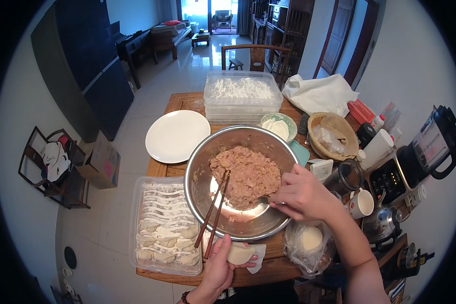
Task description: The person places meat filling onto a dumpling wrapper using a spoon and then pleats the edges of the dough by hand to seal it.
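My left hand (pixel 221 262) holds a round dumpling wrapper (pixel 240 253) at the near rim of a large stainless steel bowl (pixel 273 224). In the bowl lies a mound of minced meat filling (pixel 247 174). My right hand (pixel 298 192) reaches over the bowl's right side and grips the handle of a metal utensil (pixel 265 199), whose end is hidden in the meat. A pair of wooden chopsticks (pixel 216 214) leans across the near left rim. To the left, a ridged plastic tray (pixel 163 209) dusted with flour bears several folded dumplings (pixel 165 242) in its near part.
A white plate (pixel 178 136) and stacked plastic trays (pixel 243 110) stand behind. The green bowl (pixel 288 123) contains white powder. At right are a bag of wrappers (pixel 307 247), a wicker basket (pixel 349 146), a mug (pixel 361 204), a kettle (pixel 380 223) and a blender (pixel 427 140).
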Available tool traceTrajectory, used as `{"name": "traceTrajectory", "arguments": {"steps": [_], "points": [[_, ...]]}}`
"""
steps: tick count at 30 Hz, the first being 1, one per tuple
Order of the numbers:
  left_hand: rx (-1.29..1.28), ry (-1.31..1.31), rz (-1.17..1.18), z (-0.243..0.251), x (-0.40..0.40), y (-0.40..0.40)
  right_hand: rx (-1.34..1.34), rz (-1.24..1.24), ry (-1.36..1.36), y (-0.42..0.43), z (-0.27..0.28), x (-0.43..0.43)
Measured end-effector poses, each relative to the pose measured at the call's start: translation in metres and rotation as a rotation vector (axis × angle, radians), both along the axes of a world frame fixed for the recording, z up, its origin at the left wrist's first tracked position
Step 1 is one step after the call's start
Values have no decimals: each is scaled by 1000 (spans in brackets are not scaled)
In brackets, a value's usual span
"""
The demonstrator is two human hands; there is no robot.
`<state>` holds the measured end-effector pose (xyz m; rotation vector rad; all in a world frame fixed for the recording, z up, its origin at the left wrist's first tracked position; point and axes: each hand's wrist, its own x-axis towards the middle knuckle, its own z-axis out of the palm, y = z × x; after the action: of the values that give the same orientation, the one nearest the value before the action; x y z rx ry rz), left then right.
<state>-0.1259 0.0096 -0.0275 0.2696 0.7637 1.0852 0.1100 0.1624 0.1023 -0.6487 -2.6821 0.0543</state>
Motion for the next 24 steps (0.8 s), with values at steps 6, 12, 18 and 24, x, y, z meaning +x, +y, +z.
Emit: {"name": "traceTrajectory", "arguments": {"steps": [6, 12, 18, 24], "points": [[-6, -2, -11, -4, 2, 1, 8, -24, 58, 13, -2, 4], [-23, 0, 18, -2, 8, -3, -54, -45, 113, -2, 15, 8], [6, 33, 12, 9, 6, -4, -114, 45, 231, -15, 18, -19], [21, 50, 16, 7, 9, -5, -113, 126, 119, -7, -15, -36]]}}
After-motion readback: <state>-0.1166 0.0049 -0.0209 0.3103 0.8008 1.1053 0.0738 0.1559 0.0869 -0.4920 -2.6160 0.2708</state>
